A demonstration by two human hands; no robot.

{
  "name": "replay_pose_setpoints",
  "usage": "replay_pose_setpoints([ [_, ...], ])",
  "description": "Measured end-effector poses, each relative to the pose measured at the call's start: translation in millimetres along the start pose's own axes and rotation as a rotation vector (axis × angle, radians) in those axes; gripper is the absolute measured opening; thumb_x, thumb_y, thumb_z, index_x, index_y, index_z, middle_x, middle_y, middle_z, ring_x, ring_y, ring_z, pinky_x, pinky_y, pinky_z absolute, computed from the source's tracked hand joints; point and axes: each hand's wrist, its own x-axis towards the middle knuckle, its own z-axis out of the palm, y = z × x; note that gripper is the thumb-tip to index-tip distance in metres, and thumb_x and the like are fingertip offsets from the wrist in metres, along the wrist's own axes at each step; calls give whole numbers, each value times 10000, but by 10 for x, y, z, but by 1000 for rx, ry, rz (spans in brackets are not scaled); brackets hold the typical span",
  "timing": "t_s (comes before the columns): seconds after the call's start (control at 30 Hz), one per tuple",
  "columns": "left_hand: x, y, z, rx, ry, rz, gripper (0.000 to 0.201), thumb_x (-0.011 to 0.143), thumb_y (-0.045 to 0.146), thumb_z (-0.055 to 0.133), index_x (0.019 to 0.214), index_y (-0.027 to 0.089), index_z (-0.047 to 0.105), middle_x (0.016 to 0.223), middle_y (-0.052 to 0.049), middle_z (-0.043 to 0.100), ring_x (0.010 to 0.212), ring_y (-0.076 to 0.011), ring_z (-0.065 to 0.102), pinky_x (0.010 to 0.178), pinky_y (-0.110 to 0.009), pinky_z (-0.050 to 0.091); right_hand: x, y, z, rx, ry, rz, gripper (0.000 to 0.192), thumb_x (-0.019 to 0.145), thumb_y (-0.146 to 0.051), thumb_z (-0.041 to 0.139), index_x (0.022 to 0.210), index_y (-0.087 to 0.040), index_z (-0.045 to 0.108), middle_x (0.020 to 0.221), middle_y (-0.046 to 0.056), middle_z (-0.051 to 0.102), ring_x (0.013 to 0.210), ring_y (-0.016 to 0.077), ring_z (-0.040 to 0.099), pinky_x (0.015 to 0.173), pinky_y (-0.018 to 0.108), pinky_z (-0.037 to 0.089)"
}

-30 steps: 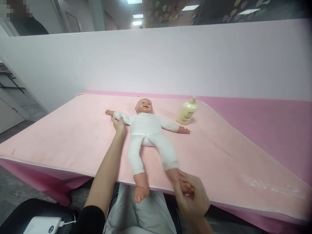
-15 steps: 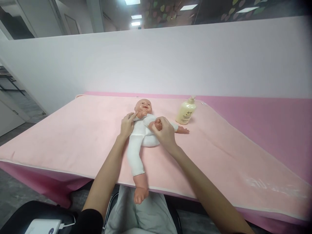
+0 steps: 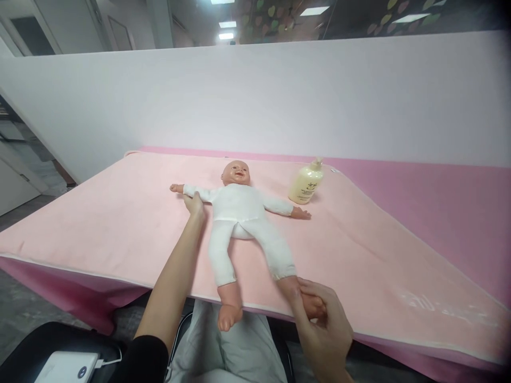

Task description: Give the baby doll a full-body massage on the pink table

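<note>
Right hand (image 3: 319,324) at the near edge of the desk (image 3: 120,234), fingers curled round the foot and ankle of the plastic baby doll in a white cloth romper (image 3: 239,213); that leg lies straight, foot just over the near edge. The other foot hangs off the edge too, untouched. Left hand (image 3: 195,204) is further in, fingers pressed together on the doll's upper arm near the shoulder, pinning the arm out flat on the pale pink padded mat (image 3: 359,255) that covers the desk.

Doll lies face up, mid-mat, head towards the far edge, arms spread, legs splayed towards the near edge.

Progress, my read: looks like repeated limb stretches, one arm and the opposite leg at a time. This is the extended end of a cycle. How many reps are done or left can't be told. The pale yellow plastic pump bottle (image 3: 306,182) stands upright towards the far edge, just beyond the doll's free hand, not touched.

Versus half a second ago: then both hands were over the doll's chest, the leg folded up and the arm drawn in. Now both limbs are back out flat, matching the pose a second ago. Bottle and mat unchanged.

Beyond the far edge: plain white partition wall (image 3: 255,101).
</note>
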Motion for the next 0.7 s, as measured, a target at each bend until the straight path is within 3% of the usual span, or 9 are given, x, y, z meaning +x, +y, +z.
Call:
replay_pose_setpoints([
  [0.1, -121, 155, 34, 70, -18, 109, 576, 867, 165, 482, 1416, 217, 313, 1361, -110, 515, 1188, -194, 554, 1025, -351, 444, 173, 7, 2, 3, 31, -76, 169, 785, -166, 648, 919, -255, 597, 826, 45, 659, 743, 238, 643, 623, 378, 545],
  [0.23, -300, 347, 67, 313, -221, 443, 648, 861, 126, 470, 1479, 224, 304, 1355, -110, 511, 1207, -221, 519, 1031, -351, 432, 820, 54, 257, 50, 81, -35, 117, 781, -250, 668, 879, -218, 611, 800, 12, 662, 700, 178, 634, 634, 315, 524],
  [0.37, -386, 449, 80, 633, -560, 711, 633, 810, 8, 386, 1398, 225, 479, 1316, -132, 525, 1226, -268, 487, 1053, -437, 403, 1207, 193, 777, 174, -115, 48, 106, 785, -292, 611, 826, -199, 581, 800, 10, 642, 711, 158, 603, 675, 308, 507],
  [0.47, -373, 481, 81, 717, -632, 723, 638, 805, 4, 377, 1379, 250, 509, 1322, -118, 526, 1221, -269, 491, 1049, -447, 408, 1208, 262, 1063, 168, -242, 26, 79, 781, -258, 569, 740, -193, 550, 711, 5, 596, 667, 143, 566, 631, 283, 466],
  [0.57, -333, 470, 64, 636, -601, 650, 653, 789, 18, 406, 1398, 240, 483, 1292, -107, 542, 1207, -250, 506, 1045, -411, 423, 1129, 215, 996, 156, -211, -5, 95, 819, -273, 567, 764, -194, 570, 726, 8, 600, 678, 137, 565, 615, 266, 457],
  [0.7, -250, 356, 29, 466, -428, 514, 620, 817, 84, 455, 1427, 184, 417, 1297, -131, 548, 1220, -261, 504, 1059, -422, 413, 893, 86, 467, 71, -106, -108, 63, 818, -272, 629, 839, -219, 603, 781, 12, 644, 713, 149, 603, 640, 277, 496],
])
